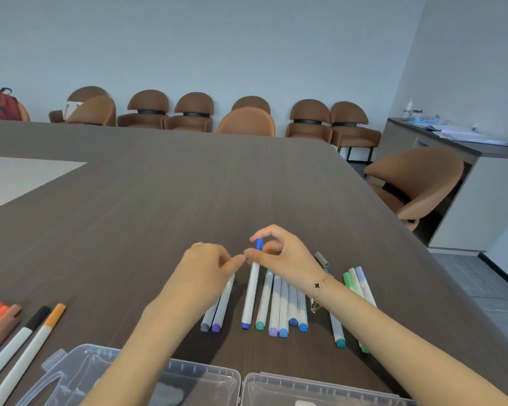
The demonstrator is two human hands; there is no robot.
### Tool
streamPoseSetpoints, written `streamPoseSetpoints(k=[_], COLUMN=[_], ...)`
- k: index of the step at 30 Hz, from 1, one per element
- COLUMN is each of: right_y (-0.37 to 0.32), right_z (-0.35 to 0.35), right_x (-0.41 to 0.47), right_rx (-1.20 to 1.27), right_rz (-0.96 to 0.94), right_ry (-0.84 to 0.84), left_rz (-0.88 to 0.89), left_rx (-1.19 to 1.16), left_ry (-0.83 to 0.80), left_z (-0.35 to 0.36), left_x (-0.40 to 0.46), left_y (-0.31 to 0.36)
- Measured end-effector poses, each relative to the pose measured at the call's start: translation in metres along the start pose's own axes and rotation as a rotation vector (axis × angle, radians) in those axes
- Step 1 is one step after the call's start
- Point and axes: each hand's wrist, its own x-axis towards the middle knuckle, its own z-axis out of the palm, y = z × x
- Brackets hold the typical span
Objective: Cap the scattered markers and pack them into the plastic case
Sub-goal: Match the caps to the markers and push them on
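My right hand (pixel 279 253) pinches the blue cap end of a blue marker (pixel 252 291) that lies on the table with its far end lifted slightly. My left hand (pixel 208 265) hovers just left of it, fingers loosely curled, index tip near the marker; what it holds, if anything, is hidden. Two markers (pixel 217 312) lie under the left hand. A row of blue, teal and purple markers (pixel 282 309) lies beneath my right wrist. Green and lilac markers (pixel 357 288) lie to the right. The clear plastic case (pixel 206 382) stands open at the near edge.
Orange, brown and black markers (pixel 15 332) lie at the near left. A loose grey cap (pixel 321 258) sits beyond my right wrist. The dark wooden table (pixel 159 194) has a pale inset panel (pixel 18 177) at the far left. Brown chairs (pixel 408 183) line the wall and the table's right side.
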Motion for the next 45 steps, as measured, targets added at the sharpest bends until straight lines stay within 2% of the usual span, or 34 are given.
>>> streamPoseSetpoints(k=[2, 4, 9, 12, 16, 21, 23, 25, 27, 32, 37, 45], right_y=[0.005, 0.01, 0.025, 0.037, 0.044, 0.046, 0.043, 0.031, 0.014, -0.01, -0.011, -0.01], right_z=[-0.001, -0.01, -0.067, -0.086, -0.074, -0.064, -0.063, -0.062, -0.056, -0.037, -0.033, -0.027], right_x=[0.001, 0.005, 0.022, 0.022, 0.021, 0.023, 0.023, 0.02, 0.015, 0.006, 0.003, 0.003], right_rx=[-0.059, -0.202, -0.465, -0.594, -0.644, -0.748, -0.609, -0.248, 0.065, 0.373, 0.406, 0.302], right_rz=[0.004, -0.019, 0.077, 0.143, 0.137, 0.136, 0.129, 0.123, 0.107, 0.095, 0.122, 0.119], right_ry=[-0.043, -0.031, 0.165, 0.07, -0.055, -0.052, 0.047, 0.123, 0.073, 0.023, 0.044, -0.033], left_rz=[-0.032, -0.047, -0.083, -0.077, -0.094, -0.063, -0.052, -0.03, 0.0, 0.069, 0.063, 0.086], left_rx=[0.113, 0.197, 0.188, 0.209, 0.184, 0.009, -0.094, -0.21, -0.301, -0.462, -0.485, -0.52], left_ry=[0.049, 0.004, -0.138, -0.111, -0.035, -0.09, -0.105, -0.114, -0.159, -0.281, -0.293, -0.271], left_z=[-0.001, 0.003, 0.015, 0.024, 0.028, 0.024, 0.018, 0.015, 0.013, 0.013, 0.012, 0.012], left_x=[-0.001, -0.001, 0.001, 0.004, 0.003, 0.006, 0.003, 0.001, -0.002, -0.008, -0.009, -0.008], left_y=[-0.006, -0.01, -0.015, -0.014, -0.009, -0.012, -0.007, -0.001, 0.005, 0.014, 0.015, 0.013])
